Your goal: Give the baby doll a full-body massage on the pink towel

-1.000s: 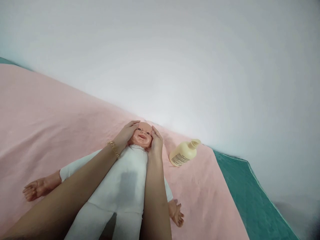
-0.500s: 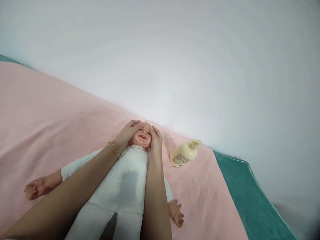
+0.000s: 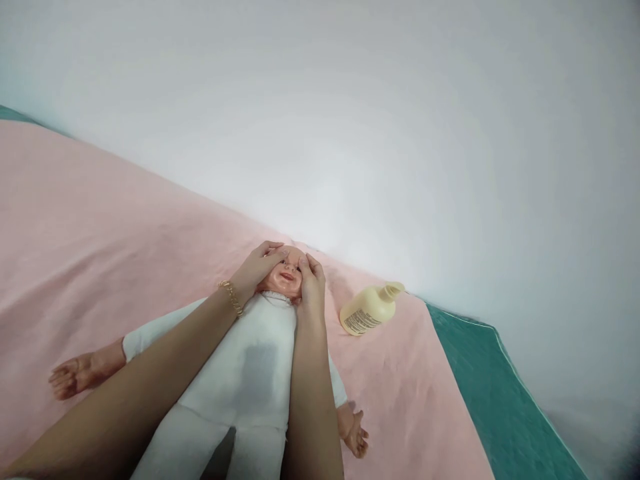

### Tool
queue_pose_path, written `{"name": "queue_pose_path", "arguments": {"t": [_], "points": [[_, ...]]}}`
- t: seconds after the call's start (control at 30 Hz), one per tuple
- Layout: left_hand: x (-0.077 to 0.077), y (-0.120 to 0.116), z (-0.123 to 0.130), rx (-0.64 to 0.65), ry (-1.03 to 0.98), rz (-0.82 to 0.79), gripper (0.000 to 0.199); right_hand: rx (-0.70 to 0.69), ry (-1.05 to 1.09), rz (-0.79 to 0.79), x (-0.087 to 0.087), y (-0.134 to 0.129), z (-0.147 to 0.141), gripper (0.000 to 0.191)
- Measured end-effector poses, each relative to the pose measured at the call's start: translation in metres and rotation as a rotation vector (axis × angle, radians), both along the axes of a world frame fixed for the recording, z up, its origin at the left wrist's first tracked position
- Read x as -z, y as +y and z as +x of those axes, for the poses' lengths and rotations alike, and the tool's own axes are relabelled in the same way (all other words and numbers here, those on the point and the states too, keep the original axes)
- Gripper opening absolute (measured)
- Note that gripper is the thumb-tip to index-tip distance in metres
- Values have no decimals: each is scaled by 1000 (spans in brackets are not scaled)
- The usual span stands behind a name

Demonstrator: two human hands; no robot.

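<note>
At the left edge, a strip of green covering (image 3: 17,115) shows above a pink cloth (image 3: 115,220) that spreads, lightly wrinkled, across the lower half of the frame. One bare hand of the doll (image 3: 255,340) lies palm up on the cloth at lower left, at the end of a white sleeve. The person's left forearm rises from the lower left corner, crossing over that sleeve, with a gold bracelet (image 3: 231,297) at the wrist. The left hand (image 3: 256,270) rests against the doll's head, just below the centre of the frame; its fingers lie close together along the side, the thumb apart on the brow. The doll lies on its back, legs toward the bottom edge, a grey patch on its white body. The right hand (image 3: 313,283) cups the head's other side, thumb near the eye; its remaining fingers are partly hidden, so their spacing cannot be told. Farther right, a pale yellow pump bottle (image 3: 367,310) stands on the cloth, apart from both hands. Green covering shows again at lower right, below a pale wall (image 3: 400,133).
</note>
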State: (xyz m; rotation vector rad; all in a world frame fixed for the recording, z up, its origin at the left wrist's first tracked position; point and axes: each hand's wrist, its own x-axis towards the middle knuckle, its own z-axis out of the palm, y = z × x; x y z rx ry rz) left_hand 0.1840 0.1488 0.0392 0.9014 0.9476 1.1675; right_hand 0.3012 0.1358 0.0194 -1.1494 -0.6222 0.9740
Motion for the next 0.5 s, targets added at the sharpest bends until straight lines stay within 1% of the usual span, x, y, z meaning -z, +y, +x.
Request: {"name": "queue_pose_path", "arguments": {"t": [0.13,0.3,0.43,0.5], "points": [[-3,0,2,-21,-43,-36,37,0,83,-28,0,3,2,37],[-9,-3,2,-46,-34,-66,29,-5,134,-19,3,5,7,33],[-5,0,3,-53,-58,-71,28,-8,160,-26,5,6,8,33],[-2,1,4,-56,-92,-46,26,2,151,-15,7,7,7,32]]}}
